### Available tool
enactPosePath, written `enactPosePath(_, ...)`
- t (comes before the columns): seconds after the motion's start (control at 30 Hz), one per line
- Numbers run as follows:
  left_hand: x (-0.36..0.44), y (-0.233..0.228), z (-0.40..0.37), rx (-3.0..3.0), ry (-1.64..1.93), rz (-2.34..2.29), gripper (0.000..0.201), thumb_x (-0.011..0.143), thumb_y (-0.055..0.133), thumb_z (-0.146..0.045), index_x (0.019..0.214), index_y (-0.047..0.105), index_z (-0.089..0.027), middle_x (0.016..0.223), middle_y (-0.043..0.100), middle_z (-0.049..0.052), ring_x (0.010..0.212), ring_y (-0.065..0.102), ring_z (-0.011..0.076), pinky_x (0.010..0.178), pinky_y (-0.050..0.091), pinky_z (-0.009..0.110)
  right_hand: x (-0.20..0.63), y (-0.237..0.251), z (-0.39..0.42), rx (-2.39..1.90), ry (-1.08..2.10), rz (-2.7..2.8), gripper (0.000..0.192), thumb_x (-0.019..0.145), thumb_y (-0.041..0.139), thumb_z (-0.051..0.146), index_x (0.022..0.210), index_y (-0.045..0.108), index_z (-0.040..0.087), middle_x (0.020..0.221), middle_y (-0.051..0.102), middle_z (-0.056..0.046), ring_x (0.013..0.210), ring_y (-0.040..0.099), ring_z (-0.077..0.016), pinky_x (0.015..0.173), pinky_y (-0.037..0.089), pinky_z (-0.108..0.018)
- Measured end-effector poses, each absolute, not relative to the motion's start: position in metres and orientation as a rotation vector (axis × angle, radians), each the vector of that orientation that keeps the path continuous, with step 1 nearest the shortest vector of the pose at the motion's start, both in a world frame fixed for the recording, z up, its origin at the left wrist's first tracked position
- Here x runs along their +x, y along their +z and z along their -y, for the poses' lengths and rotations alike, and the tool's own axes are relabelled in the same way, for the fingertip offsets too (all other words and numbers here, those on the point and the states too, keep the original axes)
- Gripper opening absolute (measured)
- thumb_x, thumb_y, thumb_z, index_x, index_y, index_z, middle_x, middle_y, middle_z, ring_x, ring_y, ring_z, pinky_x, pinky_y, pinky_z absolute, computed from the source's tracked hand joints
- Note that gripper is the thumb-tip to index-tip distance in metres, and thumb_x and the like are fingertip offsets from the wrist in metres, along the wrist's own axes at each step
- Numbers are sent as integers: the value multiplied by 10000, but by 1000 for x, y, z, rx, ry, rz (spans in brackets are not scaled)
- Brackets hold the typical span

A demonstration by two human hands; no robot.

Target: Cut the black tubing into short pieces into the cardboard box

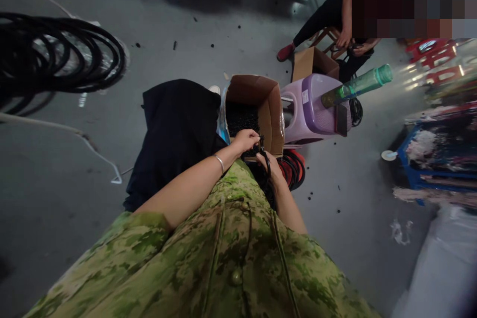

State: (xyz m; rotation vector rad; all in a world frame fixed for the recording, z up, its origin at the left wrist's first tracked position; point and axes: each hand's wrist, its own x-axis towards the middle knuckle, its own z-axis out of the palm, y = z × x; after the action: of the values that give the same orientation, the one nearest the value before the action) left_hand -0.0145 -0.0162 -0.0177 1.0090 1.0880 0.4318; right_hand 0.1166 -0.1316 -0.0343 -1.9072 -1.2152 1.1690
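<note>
My left hand (246,140) is closed in a pinch at the near edge of an open cardboard box (275,126), with a small dark piece at its fingertips. Close beside it, my right hand (271,163) is wrapped round a black curved strip or handle (267,155); its exact kind is too small to make out. Both hands nearly meet over the box's near rim. Inside the box lies a heap of small black pieces (238,118). The fingers partly hide what lies between the hands.
Right of the box stands a purple plastic stool (298,104) bearing a green bottle (357,84) and a dark phone-like slab (341,120). Black coils (294,169) lie below it, and larger black coils (74,54) at left. Another person's hands (345,39) work near a second box (303,63).
</note>
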Motion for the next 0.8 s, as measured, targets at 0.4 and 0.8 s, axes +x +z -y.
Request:
enactPosePath(0.4, -15, -26, 14, 1006, 414, -1137, 163, 826, 621, -112, 665, 623, -135, 560, 598, -13, 411, 424, 58, 454, 329, 193, 113, -64, 134, -2019, 1000, 1203, 484, 777, 546, 662, 668, 546, 190, 603, 473, 13, 605, 427, -137, 567, 345, -244)
enactPosePath(0.8, -13, -24, 12, 887, 474, -1207, 63, 843, 628, -135, 782, 612, -145, 605, 606, -27, 424, 455, 53, 487, 373, 184, 114, -82, 121, -2124, 734, 1317, 460, 775, 543, 604, 571, 516, 193, 542, 360, 41, 563, 339, -109, 556, 315, -232)
